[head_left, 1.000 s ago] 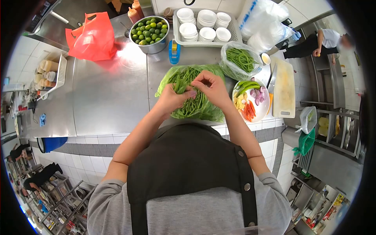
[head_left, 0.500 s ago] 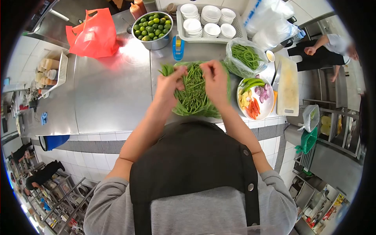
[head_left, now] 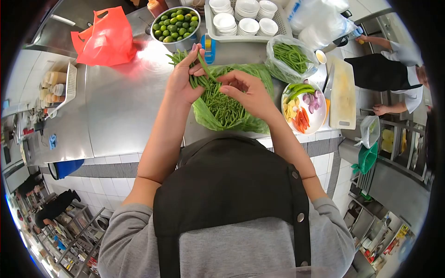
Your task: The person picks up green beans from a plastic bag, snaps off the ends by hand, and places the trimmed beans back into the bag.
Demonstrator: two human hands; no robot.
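Observation:
My left hand [head_left: 186,78] is wrapped round a bunch of long green beans [head_left: 175,57], whose ends stick out on both sides of the fist. One bean slants from its fingers down to my right hand [head_left: 245,92], whose thumb and forefinger pinch at the bean's lower end. Beneath both hands an open green plastic bag [head_left: 257,121] lies on the steel counter, filled with short cut pieces of green bean [head_left: 227,109]. Right of it stands a clear bag [head_left: 273,69] with more whole beans.
A white plate [head_left: 316,124] holds peppers, onion and ginger pieces, near a knife [head_left: 329,81] and cutting board [head_left: 343,99]. Behind are a pot of limes [head_left: 175,28], a tape dispenser [head_left: 209,50], a crate of white bowls [head_left: 282,23] and a red bag [head_left: 104,41]. Another person [head_left: 384,72] works at right.
My left hand has lifted up and left with the bunch of beans. My right hand has turned and come lower over the bag. The other person's arms have moved.

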